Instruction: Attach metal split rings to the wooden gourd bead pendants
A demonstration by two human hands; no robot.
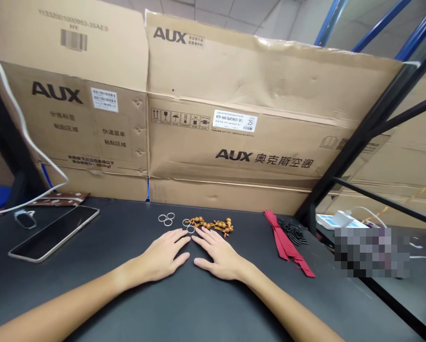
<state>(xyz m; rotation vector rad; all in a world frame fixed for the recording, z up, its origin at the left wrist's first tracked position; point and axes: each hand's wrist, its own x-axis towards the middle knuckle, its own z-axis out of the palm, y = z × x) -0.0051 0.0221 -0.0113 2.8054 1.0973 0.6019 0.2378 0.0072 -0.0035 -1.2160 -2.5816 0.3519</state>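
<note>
Flat on the dark table, my left hand (166,255) lies palm down with its fingers stretched out. My right hand (218,254) rests the same way beside it, the two sets of fingertips almost meeting. Just beyond them is a metal ring (191,230), and a second ring (186,222) lies at the left end of some brown wooden beads on yellow cord (213,224). Left of these, a small group of silver rings (167,222) sits together. Neither hand holds anything.
A phone (56,235) and a light-blue tag (25,218) lie at left, near a white cable (31,104). At right are red ribbons (284,242) and black clips or hooks (293,232). Cardboard (227,137) walls the table's back, and a black metal frame (351,156) slants at right.
</note>
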